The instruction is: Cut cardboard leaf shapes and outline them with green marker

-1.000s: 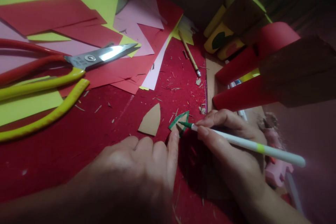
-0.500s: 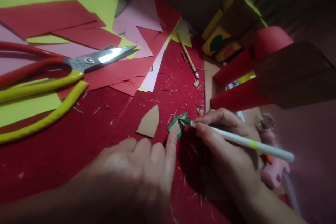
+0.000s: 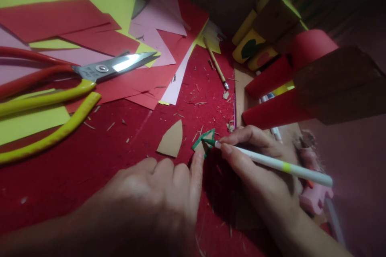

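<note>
My right hand pinches a white felt-tip marker near its front end. The marker's green tip touches a small pointed cardboard piece, whose border is coloured green while bare tan shows inside. One outstretched finger of my left hand presses the lower edge of this piece against the red surface. The other fingers of that hand are curled, their tips hidden beneath. Just left of it lies a second, plain tan cardboard piece with a curved, pointed outline, apart from my fingers.
Large scissors with red and yellow handles lie on overlapping coloured paper at left. A short pencil rests among scraps on the red surface. At right stand red tubes with a brown board, and a pink object.
The marker and my right hand have shifted slightly left, carrying the green tip toward the left border of the cardboard piece. My left hand stays in place.
</note>
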`<state>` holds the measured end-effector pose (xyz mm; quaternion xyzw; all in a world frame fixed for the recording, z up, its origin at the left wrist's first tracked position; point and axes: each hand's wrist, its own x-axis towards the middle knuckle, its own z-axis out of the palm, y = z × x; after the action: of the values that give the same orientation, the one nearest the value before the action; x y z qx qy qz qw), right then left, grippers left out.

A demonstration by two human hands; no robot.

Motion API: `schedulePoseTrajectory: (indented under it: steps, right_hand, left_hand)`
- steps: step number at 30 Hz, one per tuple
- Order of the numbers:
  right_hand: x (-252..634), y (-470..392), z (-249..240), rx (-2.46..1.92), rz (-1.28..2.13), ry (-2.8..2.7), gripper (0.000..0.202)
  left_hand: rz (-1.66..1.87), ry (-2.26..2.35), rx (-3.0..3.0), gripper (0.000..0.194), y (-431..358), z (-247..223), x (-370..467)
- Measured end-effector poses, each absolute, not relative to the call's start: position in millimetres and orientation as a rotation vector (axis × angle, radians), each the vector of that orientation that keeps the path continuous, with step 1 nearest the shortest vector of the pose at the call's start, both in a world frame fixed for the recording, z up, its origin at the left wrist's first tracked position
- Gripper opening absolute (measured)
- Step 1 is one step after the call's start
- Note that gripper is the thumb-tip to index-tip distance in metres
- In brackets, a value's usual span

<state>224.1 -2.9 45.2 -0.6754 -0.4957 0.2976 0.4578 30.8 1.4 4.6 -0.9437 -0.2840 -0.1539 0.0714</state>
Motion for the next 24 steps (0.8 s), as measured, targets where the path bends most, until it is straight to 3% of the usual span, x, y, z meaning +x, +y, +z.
schedulePoseTrajectory:
  steps: [11,19,24]
  right_hand:
    - [225,-5,38,-1.5,0.692,-1.036,0.018]
    - [226,-5,36,-1.491,0.684,-1.004,0.016]
    - [228,-7,31,-1.468,0.682,-1.086,0.007]
  left_hand:
    - [-0.403,-0.799,-2.827,0.045,1,3,30]
    - [-0.527,-0.799,-2.792,0.045,2,-5,32]
    - [-0.759,-0.844,-2.7,0.056,-1,-23,32]
